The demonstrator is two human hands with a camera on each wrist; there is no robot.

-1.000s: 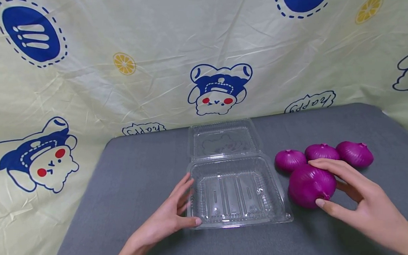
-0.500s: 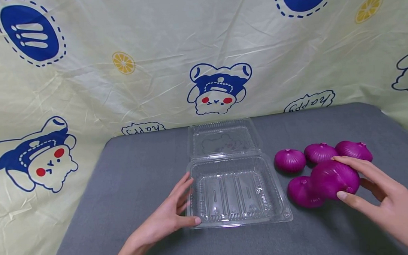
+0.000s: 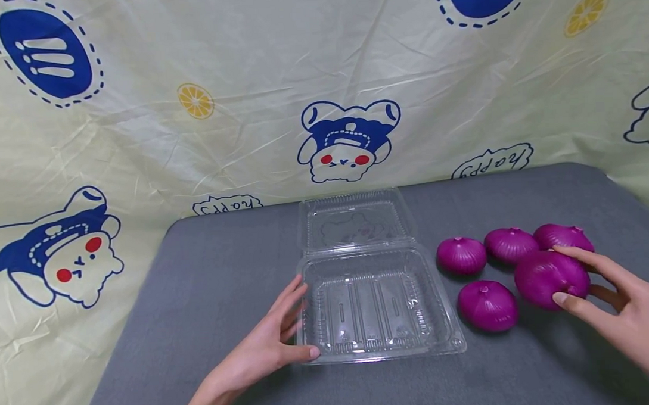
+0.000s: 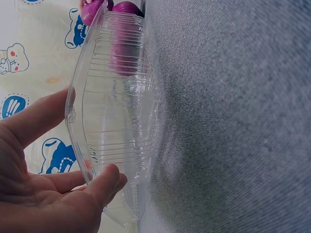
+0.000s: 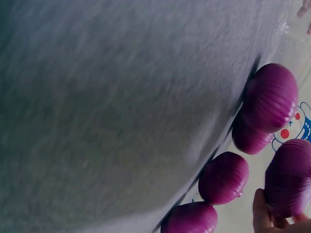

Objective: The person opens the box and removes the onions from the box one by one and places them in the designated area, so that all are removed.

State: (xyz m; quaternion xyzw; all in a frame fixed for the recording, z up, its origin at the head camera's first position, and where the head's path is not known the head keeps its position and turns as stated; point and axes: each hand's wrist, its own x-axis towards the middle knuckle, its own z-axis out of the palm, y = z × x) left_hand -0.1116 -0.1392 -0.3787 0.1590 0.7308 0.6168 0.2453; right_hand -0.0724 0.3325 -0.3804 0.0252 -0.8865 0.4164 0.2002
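My right hand [image 3: 623,311] holds a large red onion [image 3: 549,279] above the table, thumb on its near side and fingers over its far right side. In the right wrist view the held onion [image 5: 290,177] is apart from the tabletop. Another red onion [image 3: 488,306] sits just left of it on the table. A clear plastic clamshell container [image 3: 378,354] lies with its lid folded back. My left hand [image 3: 265,344] rests at its front left corner with fairly straight, spread fingers. The left wrist view shows fingertips [image 4: 108,182] along the container's outer wall.
Three red onions stand in a row behind: a left one [image 3: 461,255], a middle one [image 3: 511,245] and a right one [image 3: 564,237], partly hidden. A grey cloth covers the table [image 3: 209,278]. Behind hangs a printed curtain [image 3: 252,139].
My right hand has moved right with the large onion, away from the container. The front onion, hidden behind it at first, now shows fully. My left hand has stayed in place.
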